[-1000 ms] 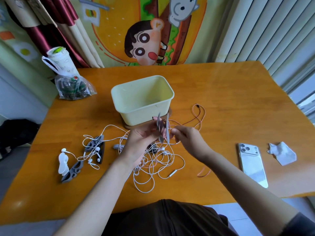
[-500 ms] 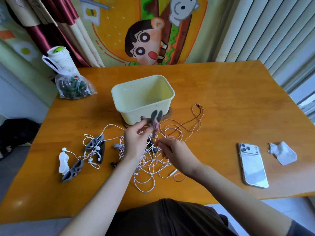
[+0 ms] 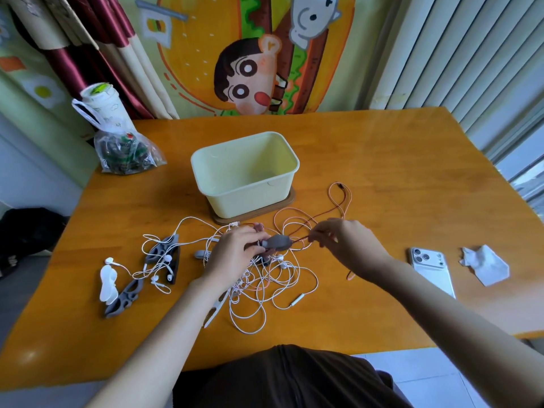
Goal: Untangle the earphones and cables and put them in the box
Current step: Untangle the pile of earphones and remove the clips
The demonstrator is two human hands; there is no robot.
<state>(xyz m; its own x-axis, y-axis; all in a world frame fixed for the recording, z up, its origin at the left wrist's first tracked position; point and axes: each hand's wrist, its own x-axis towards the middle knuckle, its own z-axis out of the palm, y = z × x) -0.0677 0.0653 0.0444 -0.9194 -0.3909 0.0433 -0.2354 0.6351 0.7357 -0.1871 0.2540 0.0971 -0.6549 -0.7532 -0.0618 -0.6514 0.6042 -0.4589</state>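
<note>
While the left hand [image 3: 235, 251] grips a grey cable winder [image 3: 279, 242] just above the white earphone tangle [image 3: 265, 290] on the table [image 3: 397, 172], apparently to steady it, the right hand [image 3: 347, 242] pinches the reddish cable [image 3: 339, 184] beside it, likely to free it, with the box [image 3: 250, 201] just behind.

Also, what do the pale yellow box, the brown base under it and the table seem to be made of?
Box: probably plastic, smooth with a soft sheen; thin moulded walls, rolled rim, rounded corners.
Base: possibly wood or bamboo, matte brown; only its edge shows, so this is uncertain.
Table: looks like wood, orange-stained and varnished; faint grain lines and window glare on the top.
</note>
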